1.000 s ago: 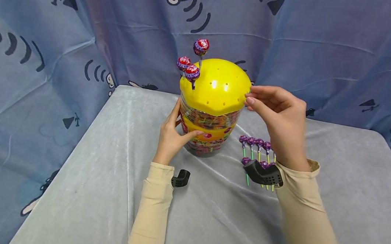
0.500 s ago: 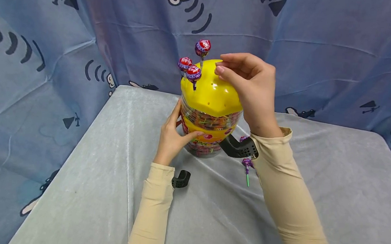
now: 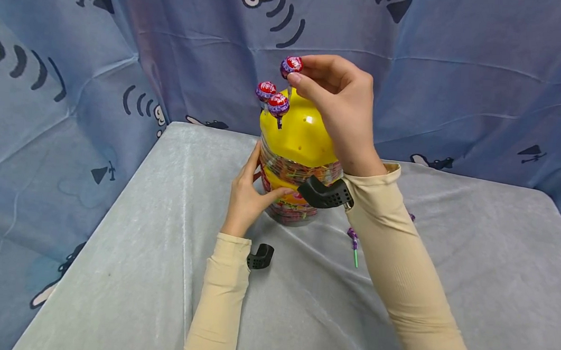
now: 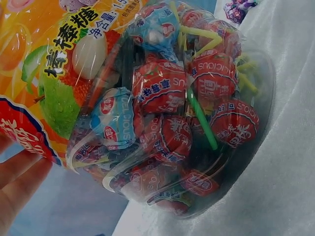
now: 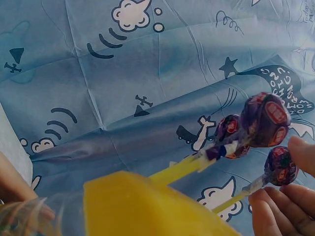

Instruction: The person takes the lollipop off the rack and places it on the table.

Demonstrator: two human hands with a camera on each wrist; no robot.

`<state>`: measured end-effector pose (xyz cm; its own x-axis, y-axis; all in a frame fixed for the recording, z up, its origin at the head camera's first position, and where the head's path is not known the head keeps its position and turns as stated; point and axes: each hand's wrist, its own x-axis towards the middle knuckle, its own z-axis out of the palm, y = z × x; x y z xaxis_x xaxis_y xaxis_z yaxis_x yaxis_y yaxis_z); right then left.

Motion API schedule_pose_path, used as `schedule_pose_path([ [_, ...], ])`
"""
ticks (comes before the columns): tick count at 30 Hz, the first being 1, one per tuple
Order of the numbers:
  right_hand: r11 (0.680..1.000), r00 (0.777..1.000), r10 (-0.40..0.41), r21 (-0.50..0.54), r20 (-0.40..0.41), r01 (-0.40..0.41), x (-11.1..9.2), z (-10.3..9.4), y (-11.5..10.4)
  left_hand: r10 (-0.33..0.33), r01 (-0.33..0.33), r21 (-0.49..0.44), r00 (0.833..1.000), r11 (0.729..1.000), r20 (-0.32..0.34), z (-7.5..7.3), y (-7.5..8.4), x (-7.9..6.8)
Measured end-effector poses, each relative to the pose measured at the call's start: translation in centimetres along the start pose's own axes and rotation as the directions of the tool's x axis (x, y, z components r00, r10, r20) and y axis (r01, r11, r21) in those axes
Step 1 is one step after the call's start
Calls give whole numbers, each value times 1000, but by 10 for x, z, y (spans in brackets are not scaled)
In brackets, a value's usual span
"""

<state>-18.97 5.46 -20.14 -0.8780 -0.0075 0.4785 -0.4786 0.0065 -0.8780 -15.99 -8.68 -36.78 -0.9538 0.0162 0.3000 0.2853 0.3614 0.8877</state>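
A clear jar of lollipops (image 3: 291, 214) with a domed yellow lid (image 3: 289, 136) stands upright on the table. My left hand (image 3: 247, 199) grips its left side, thumb across the front label (image 4: 64, 73). Wrapped lollipops show through the plastic in the left wrist view. Three purple-and-red lollipops stick up from the lid's left part: a front one (image 3: 278, 105), a left one (image 3: 266, 90) and a taller rear one (image 3: 291, 65). My right hand (image 3: 343, 101) pinches the rear lollipop (image 5: 281, 164) at its head, thumb and fingers on either side.
A grey cloth covers the table (image 3: 138, 252). Right of the jar lies a purple lollipop with a green stick (image 3: 355, 247); my right sleeve (image 3: 399, 266) hides most of the others there. A blue printed curtain (image 3: 197, 44) hangs behind. Small holes dot the lid.
My right hand has moved left and up from beside the lid to the rear lollipop and now pinches it. The left hand and jar have stayed in place.
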Motion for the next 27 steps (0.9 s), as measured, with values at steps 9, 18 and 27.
schedule_pose_path([
  [9, 1000, 1000, -8, 29, 6, 7, 4, 3, 3, 3, -3, 3, 1000, 1000, 5, -1, 0, 0],
  [18, 994, 994, -105, 27, -36, 106, 2, 3, 3, 9, -9, 6, 1000, 1000, 0, -1, 0, -1],
  [27, 984, 997, -39, 170, -64, 49, -3, -4, -1, 23, -23, 4, 1000, 1000, -5, 0, -2, -1],
])
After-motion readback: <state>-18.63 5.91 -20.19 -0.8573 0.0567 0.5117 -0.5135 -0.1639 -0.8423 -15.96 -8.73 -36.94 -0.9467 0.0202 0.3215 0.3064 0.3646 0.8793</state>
